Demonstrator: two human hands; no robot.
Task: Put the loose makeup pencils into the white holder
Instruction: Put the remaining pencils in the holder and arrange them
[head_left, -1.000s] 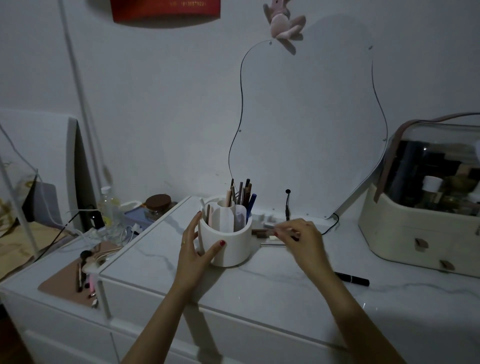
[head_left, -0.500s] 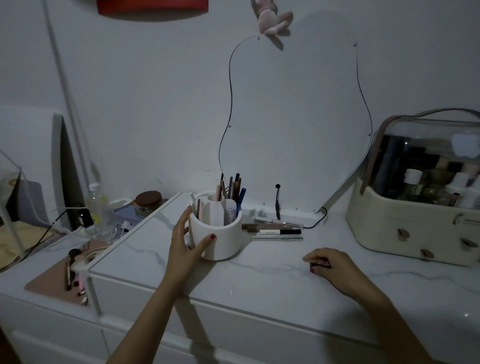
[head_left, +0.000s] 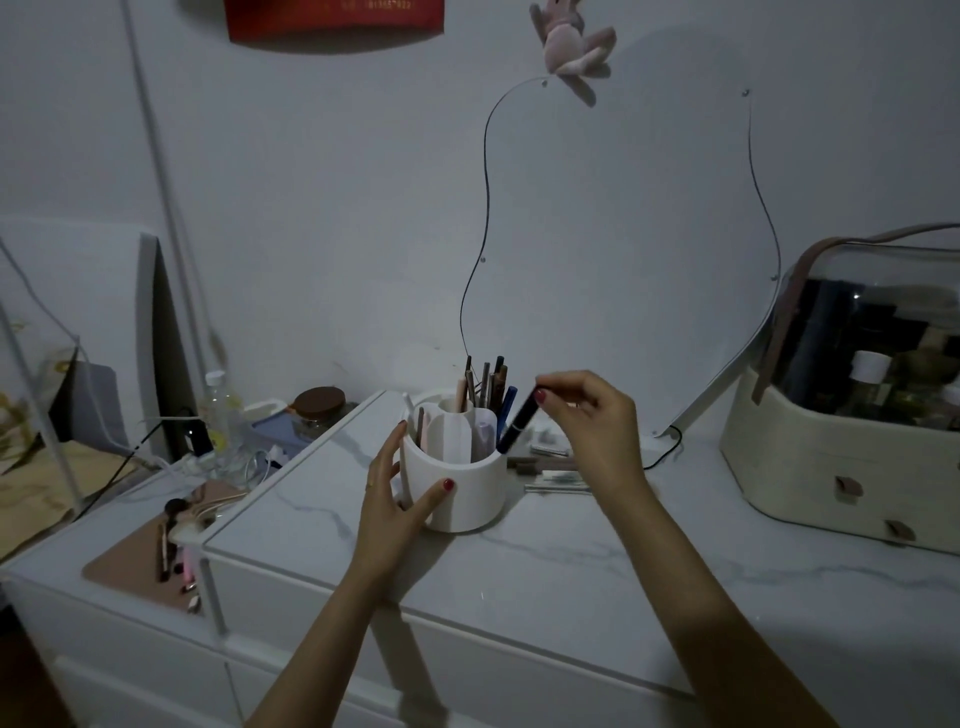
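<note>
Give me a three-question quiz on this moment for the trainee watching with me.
1. True or false: the left hand is steadying the white holder.
2. What does the right hand hold? A) a black pencil B) a bottle C) a brush
3. Where do the loose pencils lie relative to the holder?

Key:
1. True.
2. A: the black pencil is tilted, its lower end at the holder's rim.
3. On the table to its right, behind the right wrist.

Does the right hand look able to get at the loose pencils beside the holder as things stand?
Probably not yet: the right hand already pinches a dark pencil over the holder. The loose pencils lie uncovered just below it.
</note>
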